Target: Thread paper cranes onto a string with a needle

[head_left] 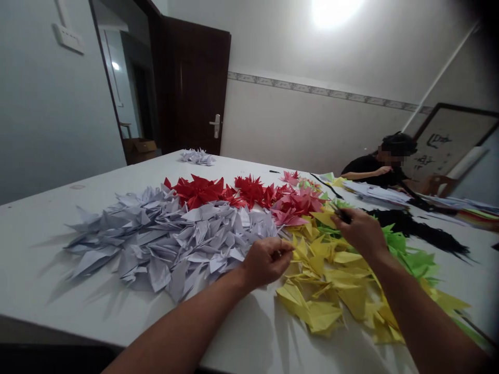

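My left hand [268,262] is closed in a pinch above the table, between the white and yellow folded papers; whatever its fingertips hold is too small to make out. My right hand [364,235] grips a small dark-handled tool [343,214], its exact kind unclear. A pointed yellow folded paper [324,219] shows beside the tool's tip; I cannot tell whether they touch. Below the right hand lie many yellow paper cranes [322,309], loosely heaped. A large pile of white paper cranes [187,234] spreads to the left of my left hand.
Red folded papers [198,191] and pink ones [300,202] lie behind the white pile, green ones [417,259] at right. Black strands [424,231] stretch across the table [42,249]. A person [366,163] sits at the far right near stacked paper sheets [376,192].
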A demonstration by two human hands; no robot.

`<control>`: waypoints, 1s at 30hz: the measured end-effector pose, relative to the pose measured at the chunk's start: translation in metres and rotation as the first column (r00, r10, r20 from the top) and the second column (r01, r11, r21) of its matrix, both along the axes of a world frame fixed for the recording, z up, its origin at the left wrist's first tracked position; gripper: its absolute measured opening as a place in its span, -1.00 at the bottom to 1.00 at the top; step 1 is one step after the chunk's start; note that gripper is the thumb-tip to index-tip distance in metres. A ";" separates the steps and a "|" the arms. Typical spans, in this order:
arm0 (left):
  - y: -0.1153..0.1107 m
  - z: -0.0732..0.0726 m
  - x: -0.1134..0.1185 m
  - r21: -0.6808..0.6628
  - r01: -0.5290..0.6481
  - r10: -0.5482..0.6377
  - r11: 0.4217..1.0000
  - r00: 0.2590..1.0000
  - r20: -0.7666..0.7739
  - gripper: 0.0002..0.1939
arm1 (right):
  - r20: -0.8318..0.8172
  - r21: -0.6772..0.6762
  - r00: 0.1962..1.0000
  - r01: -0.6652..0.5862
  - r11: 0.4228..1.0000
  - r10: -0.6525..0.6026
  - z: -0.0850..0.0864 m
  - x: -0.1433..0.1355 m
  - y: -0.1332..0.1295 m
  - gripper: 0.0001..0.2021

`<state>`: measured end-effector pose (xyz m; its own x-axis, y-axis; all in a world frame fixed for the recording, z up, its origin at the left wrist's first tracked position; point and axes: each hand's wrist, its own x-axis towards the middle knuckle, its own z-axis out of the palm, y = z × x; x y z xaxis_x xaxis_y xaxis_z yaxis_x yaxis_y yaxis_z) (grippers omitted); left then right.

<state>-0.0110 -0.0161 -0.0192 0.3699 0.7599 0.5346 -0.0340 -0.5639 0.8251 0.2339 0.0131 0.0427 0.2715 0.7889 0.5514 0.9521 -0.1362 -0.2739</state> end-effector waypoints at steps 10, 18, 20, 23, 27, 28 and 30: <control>0.007 0.009 0.005 -0.280 0.210 -0.035 0.937 0.852 0.523 -0.32 | -0.494 0.555 0.489 -0.459 0.694 0.719 -0.051 -0.108 -0.037 -0.81; 0.011 -0.004 0.005 -0.095 -0.049 0.080 0.994 0.930 0.359 -0.59 | -0.451 0.513 0.530 -0.505 0.694 0.718 -0.057 -0.095 -0.045 -0.79; 0.010 -0.004 0.004 -0.095 -0.062 0.089 0.994 0.943 0.321 -0.60 | -0.464 0.557 0.492 -0.485 0.674 0.737 -0.050 -0.093 -0.051 -0.81; 0.011 -0.005 0.003 -0.099 -0.082 0.108 0.992 0.951 0.291 -0.60 | -0.457 0.605 0.436 -0.487 0.630 0.775 -0.045 -0.089 -0.058 -0.85; 0.015 -0.008 0.003 -0.105 -0.093 0.121 0.990 0.946 0.301 -0.61 | -0.334 0.535 0.473 -0.617 0.577 0.815 -0.046 -0.087 -0.060 -0.87; 0.015 -0.008 0.003 -0.115 -0.088 0.119 0.990 0.946 0.303 -0.64 | -0.289 0.503 0.503 -0.644 0.576 0.815 -0.046 -0.087 -0.060 -0.88; 0.016 -0.008 0.004 -0.129 -0.066 0.104 0.990 0.942 0.318 -0.69 | -0.216 0.444 0.558 -0.675 0.590 0.801 -0.047 -0.090 -0.058 -0.87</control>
